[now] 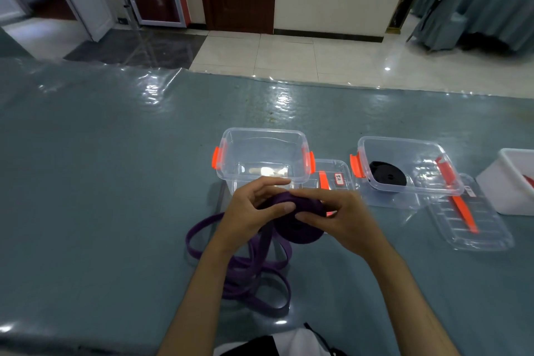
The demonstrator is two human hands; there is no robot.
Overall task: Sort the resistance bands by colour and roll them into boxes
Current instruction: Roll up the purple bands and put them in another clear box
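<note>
Half of the purple band roll (297, 220) I cannot see, because both hands cover it. The left hand (251, 211) and right hand (338, 220) have fingers curled around this flat, matte coil, just in front of the clear box (231, 141). Loose purple loops (254, 274) lie tangled on the shiny blue surface (101, 196). A black roll (387, 173) sits in the second clear box (433, 150). The white bin (502, 182) is cut off at right.
</note>
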